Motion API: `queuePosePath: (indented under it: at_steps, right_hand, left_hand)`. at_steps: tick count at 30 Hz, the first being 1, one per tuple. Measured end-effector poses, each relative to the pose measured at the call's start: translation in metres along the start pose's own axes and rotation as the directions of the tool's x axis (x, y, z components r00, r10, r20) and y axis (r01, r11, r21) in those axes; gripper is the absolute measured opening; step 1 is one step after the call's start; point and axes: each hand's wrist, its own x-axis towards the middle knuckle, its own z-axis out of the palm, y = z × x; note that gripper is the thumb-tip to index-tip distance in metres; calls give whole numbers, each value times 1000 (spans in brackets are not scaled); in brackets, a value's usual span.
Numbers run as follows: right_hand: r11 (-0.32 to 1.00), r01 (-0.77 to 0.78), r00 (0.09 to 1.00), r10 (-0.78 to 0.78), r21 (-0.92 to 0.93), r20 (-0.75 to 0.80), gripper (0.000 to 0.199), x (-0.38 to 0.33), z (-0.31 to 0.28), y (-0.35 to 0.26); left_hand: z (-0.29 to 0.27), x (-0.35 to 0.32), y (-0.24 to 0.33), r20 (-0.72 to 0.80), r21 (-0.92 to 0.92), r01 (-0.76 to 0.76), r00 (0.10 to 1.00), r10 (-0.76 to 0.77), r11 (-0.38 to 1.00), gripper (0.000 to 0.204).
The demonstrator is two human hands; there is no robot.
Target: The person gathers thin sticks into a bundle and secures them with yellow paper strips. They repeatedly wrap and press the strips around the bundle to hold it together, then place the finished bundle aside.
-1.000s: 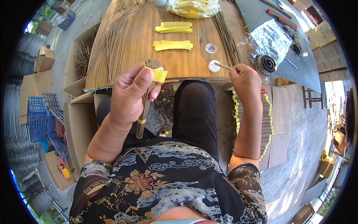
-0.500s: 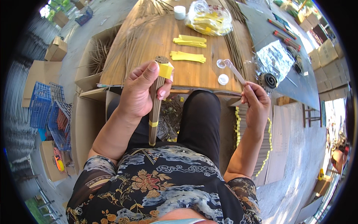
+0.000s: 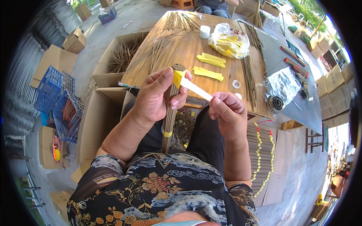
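Note:
My left hand [image 3: 152, 96] is closed round a bundle of thin brown sticks [image 3: 171, 109], held upright and slightly tilted before me. A yellow paper strip [image 3: 177, 79] wraps the bundle near its top, and a second yellow band [image 3: 167, 133] circles it lower down. Between thumb and fingers, my right hand [image 3: 228, 115] pinches a flat white spatula [image 3: 199, 91]. Its far end meets the yellow strip beside my left fingers. On the table's near edge lie a small round clear pot [image 3: 236, 84] and a white lid [image 3: 238, 96], partly hidden by my right hand.
Yellow paper strips [image 3: 209, 72] lie on the wooden table [image 3: 184, 45], with a plastic bag [image 3: 229, 41] and white jar [image 3: 204, 32] behind. Loose sticks [image 3: 250, 81] line its right side. Banded bundles [image 3: 260, 162] rest at right. Cartons [image 3: 100, 124] stand left. Another person [image 3: 213, 8] sits beyond.
The spatula in my right hand has moved left from the small pot to the yellow strip on the bundle. My view has tilted up, showing more of the table's far end.

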Motion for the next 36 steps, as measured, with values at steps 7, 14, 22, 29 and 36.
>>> queuePosePath:
  at_steps: [7,14,22,29,36]
  right_hand:
    - [999,32,998,-30,-30,53,13,3,15,0]
    - [995,31,997,-24,-92,80,13,-2,19,0]
    - [919,292,956,-284,-267,69,12,-2,23,4]
    - [608,585,779,-605,-536,164,16,-3,25,2]
    - [599,624,745,-650,-501,152,19,-6,15,8]
  left_hand:
    - [-2,-8,1,29,-27,-29,999,30,999,29]
    - [-3,-10,4,35,-26,-42,998,43,999,30]
    - [2,-13,3,27,-33,-38,999,39,999,35]
    - [3,-13,6,36,-30,-35,999,36,999,37]
    - [3,-12,9,-52,19,-38,998,39,999,45]
